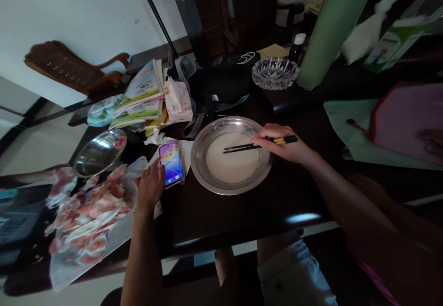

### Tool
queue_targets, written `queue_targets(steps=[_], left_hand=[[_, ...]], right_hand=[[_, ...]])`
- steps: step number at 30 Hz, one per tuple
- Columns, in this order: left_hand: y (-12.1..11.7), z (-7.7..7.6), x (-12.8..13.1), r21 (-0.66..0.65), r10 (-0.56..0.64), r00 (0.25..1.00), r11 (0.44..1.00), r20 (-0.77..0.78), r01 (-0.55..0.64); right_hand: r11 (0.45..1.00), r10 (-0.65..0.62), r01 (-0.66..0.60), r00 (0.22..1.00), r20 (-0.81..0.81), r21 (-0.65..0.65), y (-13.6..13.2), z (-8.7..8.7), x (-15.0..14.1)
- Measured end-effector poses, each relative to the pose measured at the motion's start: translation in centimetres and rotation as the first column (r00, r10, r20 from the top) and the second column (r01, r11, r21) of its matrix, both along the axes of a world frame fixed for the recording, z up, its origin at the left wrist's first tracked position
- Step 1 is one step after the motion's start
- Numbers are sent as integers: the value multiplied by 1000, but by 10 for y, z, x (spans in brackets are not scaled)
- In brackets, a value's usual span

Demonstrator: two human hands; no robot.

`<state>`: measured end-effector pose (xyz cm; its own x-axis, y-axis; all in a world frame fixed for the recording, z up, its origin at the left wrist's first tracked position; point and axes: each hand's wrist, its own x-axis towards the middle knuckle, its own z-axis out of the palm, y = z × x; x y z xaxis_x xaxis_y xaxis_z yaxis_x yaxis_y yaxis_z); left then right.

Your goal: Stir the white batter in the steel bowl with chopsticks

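A wide metal basin [231, 189] stands on the dark table, with a milky, off-white liquid [231, 167] in it. My right hand [277, 143] is closed around a pair of black chopsticks [242, 148], whose tips reach over the liquid; whether they touch it I cannot tell. Left of the basin lies a smartphone [171, 170] with its screen lit, on white paper. My left hand [151, 183] is at the phone, index finger stretched onto the screen, holding nothing. Beside that hand, raw meat pieces [95, 209] are spread on a plastic sheet [83, 269].
A smaller metal bowl [93, 158] with some meat sits at the left, near another person's blurred arm [20, 177]. Behind are stacked booklets [138, 98], a tissue pack [178, 100], a black bag [221, 82], a glass dish [275, 73] and a green roll [332, 33].
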<state>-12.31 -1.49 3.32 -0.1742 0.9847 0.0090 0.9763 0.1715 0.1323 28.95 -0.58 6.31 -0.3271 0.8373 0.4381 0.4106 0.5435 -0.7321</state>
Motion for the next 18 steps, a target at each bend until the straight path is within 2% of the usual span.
queue_targets(steps=[4,7,10,12,14,15,16,18], left_hand=[[2,3,10,-36,0,999,999,-51,-1],[-1,6,18,-9,16,996,1000,-88,-16],[-6,9,25,105,81,993,992,-90,-71],[-8,11,30,215,121,993,969,8,-120],[-7,11,39,277,60,961,951,272,-137],[-6,11,46,284,7,890,947,456,-153],[-5,10,54,256,-33,768,951,640,-173],[-1,9,74,128,-19,422,964,906,-232]], right_hand=[[993,-120,118,988,-94,-22,-2,11,20],[993,-98,86,983,-153,-81,-4,16,27],[995,-28,14,990,-141,-96,-5,13,18],[995,39,-46,996,-79,-83,-3,7,9],[998,58,-58,998,-19,-34,0,2,2],[999,43,-43,999,-3,-13,1,0,0],[1000,13,-13,1000,3,4,2,-1,1],[997,-82,82,996,-31,3,3,0,6]])
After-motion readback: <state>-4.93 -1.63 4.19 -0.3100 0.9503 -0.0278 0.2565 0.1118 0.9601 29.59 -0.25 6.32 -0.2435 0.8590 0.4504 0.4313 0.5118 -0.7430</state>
